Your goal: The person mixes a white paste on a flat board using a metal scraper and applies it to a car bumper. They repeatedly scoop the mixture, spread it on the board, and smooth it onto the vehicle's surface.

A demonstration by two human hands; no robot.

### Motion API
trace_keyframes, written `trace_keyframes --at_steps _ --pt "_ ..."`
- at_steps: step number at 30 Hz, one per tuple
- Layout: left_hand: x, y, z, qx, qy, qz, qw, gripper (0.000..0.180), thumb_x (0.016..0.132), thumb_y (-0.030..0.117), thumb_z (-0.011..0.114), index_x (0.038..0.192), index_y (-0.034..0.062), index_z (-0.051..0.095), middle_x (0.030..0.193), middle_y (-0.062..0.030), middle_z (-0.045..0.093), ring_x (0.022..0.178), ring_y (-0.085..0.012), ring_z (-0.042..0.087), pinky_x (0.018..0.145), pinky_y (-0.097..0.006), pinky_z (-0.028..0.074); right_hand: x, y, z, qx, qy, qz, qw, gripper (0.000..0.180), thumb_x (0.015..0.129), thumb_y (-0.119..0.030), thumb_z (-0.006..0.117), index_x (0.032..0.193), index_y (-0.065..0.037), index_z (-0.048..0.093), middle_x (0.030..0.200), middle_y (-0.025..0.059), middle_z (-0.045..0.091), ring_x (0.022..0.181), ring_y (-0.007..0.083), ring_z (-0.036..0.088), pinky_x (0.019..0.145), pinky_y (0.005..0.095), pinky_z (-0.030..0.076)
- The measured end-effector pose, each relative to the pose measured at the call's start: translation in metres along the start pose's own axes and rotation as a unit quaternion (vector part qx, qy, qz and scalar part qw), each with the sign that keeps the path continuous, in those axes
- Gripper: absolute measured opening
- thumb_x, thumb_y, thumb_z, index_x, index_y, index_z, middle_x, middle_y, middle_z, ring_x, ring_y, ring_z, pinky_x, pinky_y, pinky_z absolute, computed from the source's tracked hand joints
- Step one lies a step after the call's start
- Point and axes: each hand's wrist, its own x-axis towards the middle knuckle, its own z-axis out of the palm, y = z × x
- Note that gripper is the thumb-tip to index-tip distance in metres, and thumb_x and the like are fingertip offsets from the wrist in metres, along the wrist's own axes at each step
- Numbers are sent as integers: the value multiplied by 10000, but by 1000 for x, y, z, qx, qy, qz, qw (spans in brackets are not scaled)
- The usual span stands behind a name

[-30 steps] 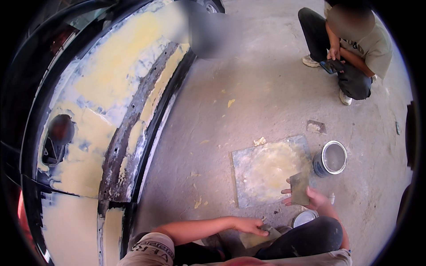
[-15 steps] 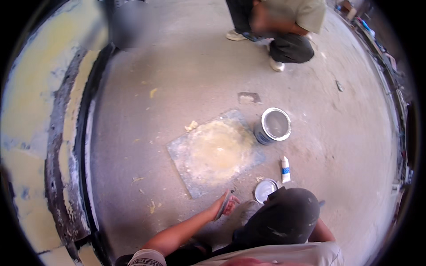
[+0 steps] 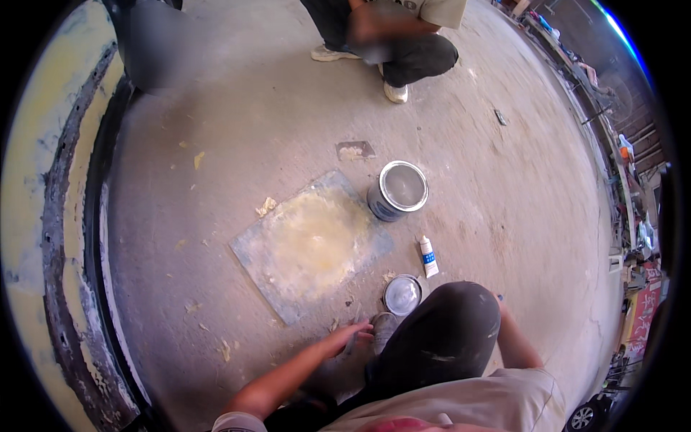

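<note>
My left hand (image 3: 344, 338) reaches down to the concrete floor just in front of my raised knee (image 3: 439, 338), fingers stretched toward a grey shoe tip (image 3: 385, 325). A thin grey object lies under its fingers; whether the hand grips it is unclear. My right forearm (image 3: 515, 340) runs behind the knee, and that hand is hidden. Ahead of my left hand lies a flat grey board (image 3: 252, 255) smeared with yellowish filler. Beside the board are a round tin lid (image 3: 402, 295), a small white tube (image 3: 428, 257) and an open tin can (image 3: 398, 189).
Another person (image 3: 403, 36) crouches at the top, feet on the floor. A curved vehicle panel (image 3: 43, 216) coated in yellow filler, with a dark rusty strip, fills the left side. A small square scrap (image 3: 355, 150) and filler crumbs dot the floor. Cluttered shelves (image 3: 633, 209) line the right edge.
The view has swung right, away from the panel and onto the floor. My right hand, earlier holding a scraper over the board, has dropped behind my knee. My left hand stays low by my shoe.
</note>
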Motion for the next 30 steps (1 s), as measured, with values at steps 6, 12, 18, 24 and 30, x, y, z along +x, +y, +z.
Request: trace_keyframes --at_steps 6,12,18,24,30 --pt "12 8 1 479 101 18 872 545 899 513 581 978 -20 662 829 -185 664 791 -243 630 764 -366 490 79 30 90 147 -88 111 979 465 912 -238 564 1303 8 515 1278 218 562 1157 321 560 981 455 449" --pt "22 -15 9 521 98 145 835 462 866 463 610 889 2 648 884 -225 656 860 -414 626 748 -460 490 108 39 114 180 -116 153 965 521 900 -291 563 1312 21 497 1286 232 554 1199 339 535 1001 474 431" --pt "16 -16 28 629 166 51 758 492 901 500 539 1033 29 586 923 -212 669 849 -400 653 729 -501 513 121 29 113 245 -209 93 942 584 881 -338 554 1321 36 472 1277 238 561 1220 361 520 1008 483 423" --pt "-8 -25 -1 671 195 41 715 433 901 473 534 993 53 583 908 -184 674 839 -383 649 705 -504 510 130 -31 134 147 -63 -127 979 382 925 -358 595 1067 -7 638 1006 116 687 915 235 662 847 399 514" --pt "-32 48 5 650 307 121 685 345 854 379 626 754 53 675 699 -162 651 651 -341 646 595 -466 486 164 -100 74 184 1 -220 958 455 966 -468 490 1041 -42 631 925 105 674 808 210 645 734 362 519"
